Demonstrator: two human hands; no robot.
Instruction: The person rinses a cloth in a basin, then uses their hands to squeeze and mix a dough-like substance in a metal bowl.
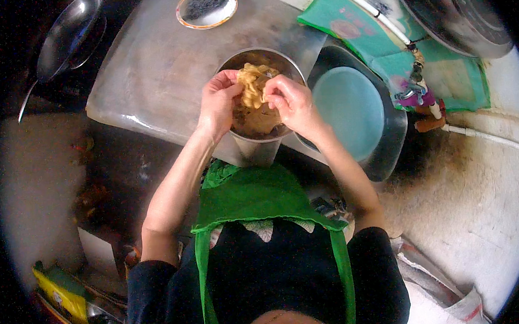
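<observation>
A clump of yellow-brown, folded, wet-looking food, possibly pickled leaf vegetable, is held up over a deep steel pot. My left hand pinches its left side between thumb and fingers. On the right edge, the thumb and fingertips of my right hand grip the same clump. Brownish, murky liquid with dark bits shows inside the pot below. Both wrists pass above the pot's near rim. The pot stands at the counter's front edge, close to my green apron.
Behind the pot stretches a worn grey countertop. A white bowl with an orange rim holds a dark scouring pad. To the right, a light-blue basin sits in a dark sink, beside a tap. A wok is far left.
</observation>
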